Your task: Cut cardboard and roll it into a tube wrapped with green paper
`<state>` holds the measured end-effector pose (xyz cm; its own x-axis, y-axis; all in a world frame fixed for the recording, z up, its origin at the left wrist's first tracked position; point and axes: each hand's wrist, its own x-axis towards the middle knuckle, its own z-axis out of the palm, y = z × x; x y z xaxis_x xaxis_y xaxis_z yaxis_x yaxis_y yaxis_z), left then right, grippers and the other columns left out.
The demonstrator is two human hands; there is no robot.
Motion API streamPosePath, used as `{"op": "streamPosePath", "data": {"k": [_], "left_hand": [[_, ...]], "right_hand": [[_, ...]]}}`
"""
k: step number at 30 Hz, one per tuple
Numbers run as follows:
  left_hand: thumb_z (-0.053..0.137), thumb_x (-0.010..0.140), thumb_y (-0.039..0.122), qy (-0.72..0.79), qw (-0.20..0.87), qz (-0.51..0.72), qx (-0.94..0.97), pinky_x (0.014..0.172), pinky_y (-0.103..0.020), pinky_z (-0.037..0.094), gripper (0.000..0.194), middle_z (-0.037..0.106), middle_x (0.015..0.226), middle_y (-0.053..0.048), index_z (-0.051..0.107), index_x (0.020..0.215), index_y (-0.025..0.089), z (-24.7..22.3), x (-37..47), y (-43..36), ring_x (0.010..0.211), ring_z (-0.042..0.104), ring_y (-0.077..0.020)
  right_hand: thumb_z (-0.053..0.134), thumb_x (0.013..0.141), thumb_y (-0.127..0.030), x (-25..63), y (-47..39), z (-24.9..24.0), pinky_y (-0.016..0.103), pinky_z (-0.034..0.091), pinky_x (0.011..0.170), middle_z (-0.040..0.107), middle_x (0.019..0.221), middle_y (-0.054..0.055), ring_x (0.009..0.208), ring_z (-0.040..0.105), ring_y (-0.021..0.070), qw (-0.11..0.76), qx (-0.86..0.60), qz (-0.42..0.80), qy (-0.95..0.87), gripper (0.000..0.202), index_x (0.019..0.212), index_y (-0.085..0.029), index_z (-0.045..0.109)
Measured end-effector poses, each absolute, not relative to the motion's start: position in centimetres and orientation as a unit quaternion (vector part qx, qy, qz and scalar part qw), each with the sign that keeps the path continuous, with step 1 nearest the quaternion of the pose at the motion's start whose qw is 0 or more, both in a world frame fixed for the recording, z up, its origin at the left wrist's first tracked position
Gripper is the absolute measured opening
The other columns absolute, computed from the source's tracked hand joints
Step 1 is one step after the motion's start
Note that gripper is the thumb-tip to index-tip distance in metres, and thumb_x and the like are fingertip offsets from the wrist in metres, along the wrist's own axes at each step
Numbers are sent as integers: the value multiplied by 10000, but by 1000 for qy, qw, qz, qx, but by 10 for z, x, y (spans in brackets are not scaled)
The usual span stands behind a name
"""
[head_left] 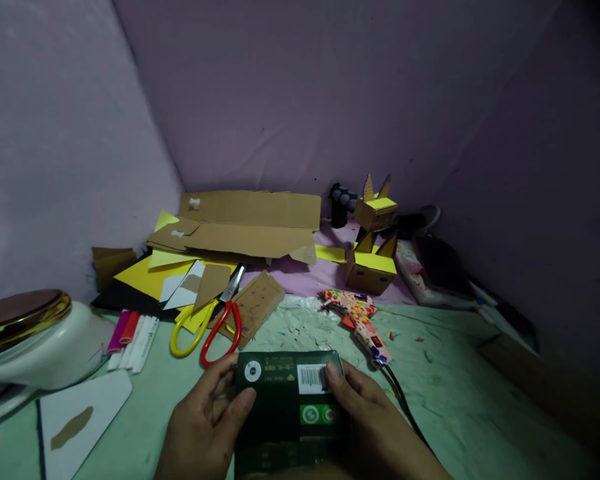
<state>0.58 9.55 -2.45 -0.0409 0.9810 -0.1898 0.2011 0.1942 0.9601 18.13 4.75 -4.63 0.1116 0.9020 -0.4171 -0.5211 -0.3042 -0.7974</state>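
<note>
Both hands hold a dark green box [275,417] with a barcode and a round white label, low in the middle of the head view. My left hand [207,413] grips its left edge, thumb on the face. On the right edge, my right hand [367,413] has its thumb over the barcode's side. Just behind the box lie scissors [233,327] with one yellow and one red handle, partly over a brown cardboard piece [260,307]. A floral-patterned glue gun [357,320] with a black cord rests to the right.
Two small cardboard boxes with yellow tops and pointed ears [371,270] stand behind the glue gun. Folded cardboard [250,223] lies at the back. Markers [133,340], a white lidded object [60,340] and a white cut piece [83,420] are on the left.
</note>
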Motion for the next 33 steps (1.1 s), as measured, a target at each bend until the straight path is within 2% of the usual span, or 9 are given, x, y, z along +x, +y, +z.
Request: {"op": "streamPosePath", "data": {"k": [5,7,10,13,16,18,24,30,33], "left_hand": [[680,661,511,600,519,372,482,386,-209,378,566,688,1029,-70,527,1116,211,-21,6,99,482,566,-113],[679,658,575,600,564,355,442,344,-174,257,646,686,798,-31,490,1148,199,-20,3,103,387,424,-70],[614,676,677,598,616,295,420,344,-157,125,708,467,400,77,515,1145,156,-21,-2,110,325,229,-56],[554,704,720,596,639,237,426,357,-175,78,599,379,318,72,606,858,144,-24,-5,116,307,211,-51],[540,733,707,587,648,200,443,365,-196,54,555,358,305,69,524,613,165,-26,-5,120,284,224,-41],[572,724,688,581,651,189,449,374,-199,65,537,369,320,77,522,601,167,-28,-3,121,295,219,-41],[737,552,653,539,672,255,439,494,-198,292,543,551,544,26,552,599,144,-33,-2,121,506,455,-95],[607,726,646,559,652,128,496,398,-206,127,500,412,372,80,567,632,157,-19,-3,119,327,238,-48],[644,694,630,518,680,174,489,465,-205,328,483,560,517,18,572,625,158,-24,0,117,448,455,-101]], "right_hand": [[773,687,-448,179,49,-44,277,457,662,649,823,-11,713,593,161,593,-506,601,-177,448,1057,-278,587],[759,705,-425,179,48,-43,264,452,604,646,810,-15,637,582,140,586,-500,612,-180,366,994,-272,594],[778,671,-394,178,48,-44,324,489,646,659,983,27,722,635,188,596,-507,604,-155,462,1075,-289,579],[812,607,-370,177,47,-50,397,490,772,633,1131,72,891,643,253,603,-525,585,-139,646,1190,-283,547],[799,616,-358,178,47,-56,391,489,755,643,1101,72,854,641,246,579,-534,594,-162,643,1202,-261,550],[786,628,-329,179,46,-57,384,492,734,639,1105,71,862,635,249,579,-534,589,-180,645,1218,-266,534],[796,596,-257,181,46,-50,329,480,628,665,999,58,811,632,241,567,-542,583,-211,665,1200,-254,516],[800,579,-205,179,47,-38,279,461,606,668,762,-11,672,603,170,584,-541,571,-203,593,1115,-228,547],[804,584,-220,179,47,-33,284,466,607,678,826,10,695,608,174,585,-541,577,-181,581,1112,-206,563]]}}
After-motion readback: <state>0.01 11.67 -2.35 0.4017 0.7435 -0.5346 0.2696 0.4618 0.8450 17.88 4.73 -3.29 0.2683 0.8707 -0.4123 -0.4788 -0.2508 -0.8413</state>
